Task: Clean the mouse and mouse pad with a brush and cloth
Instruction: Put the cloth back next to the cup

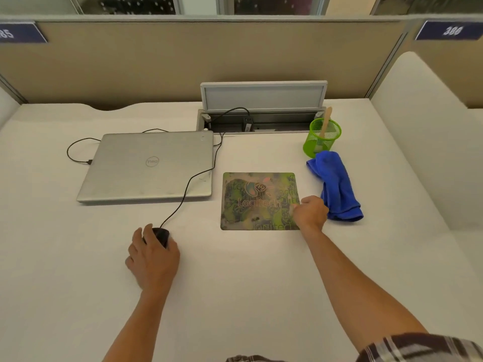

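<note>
Fingers [154,235] of the left hand [153,259] wrap the mouse [161,235]. Right fingers [296,208] pinch the pad [257,201] at its near edge. It looks thin, soft and bendy. Just beyond them lies the cloth [337,186].

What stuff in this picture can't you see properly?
All in the head view:
- Mouse: mostly covered by the left hand.
- Right hand: its fingertips at the mouse pad edge are blurred; whether they pinch it is unclear.
- Wooden stick: its lower end is hidden inside the green mesh cup, so whether it is the brush cannot be told.
- Blue sign: cut off by the left edge.
</note>
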{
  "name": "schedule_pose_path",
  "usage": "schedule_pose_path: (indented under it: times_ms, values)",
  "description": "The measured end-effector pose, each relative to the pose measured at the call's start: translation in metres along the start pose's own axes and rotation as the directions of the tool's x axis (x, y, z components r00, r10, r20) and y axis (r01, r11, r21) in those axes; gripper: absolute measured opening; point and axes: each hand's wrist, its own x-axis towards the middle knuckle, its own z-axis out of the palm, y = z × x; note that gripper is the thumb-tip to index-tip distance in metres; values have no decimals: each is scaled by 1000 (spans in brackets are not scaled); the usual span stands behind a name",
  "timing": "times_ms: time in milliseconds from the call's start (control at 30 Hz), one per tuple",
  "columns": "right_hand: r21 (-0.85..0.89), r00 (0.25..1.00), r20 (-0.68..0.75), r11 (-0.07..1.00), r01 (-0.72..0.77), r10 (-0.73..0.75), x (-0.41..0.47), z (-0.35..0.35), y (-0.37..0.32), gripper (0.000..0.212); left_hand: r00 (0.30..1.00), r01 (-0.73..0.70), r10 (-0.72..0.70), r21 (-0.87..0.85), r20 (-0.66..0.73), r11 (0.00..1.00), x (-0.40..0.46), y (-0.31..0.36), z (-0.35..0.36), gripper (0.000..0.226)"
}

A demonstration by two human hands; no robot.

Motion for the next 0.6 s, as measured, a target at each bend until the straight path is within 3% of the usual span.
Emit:
schedule_pose_path:
  times_ms: [133, 300, 600]
  values:
    - [-36, 1000, 18, 999, -1, 2, 6, 5, 2, 26, 1000, -19, 19, -16, 17, 1000, 2, 4, -2, 53]
    - [-34, 1000, 28, 999, 2, -1, 8, 5, 3, 21, 998, -56, 59, -76, 34, 996, 2, 18, -3, 56]
    - [26, 1000, 3, 999, -19, 19, 12, 3, 6, 25, 964, -238, 250, -133, 87, 962, 0, 98, 13, 52]
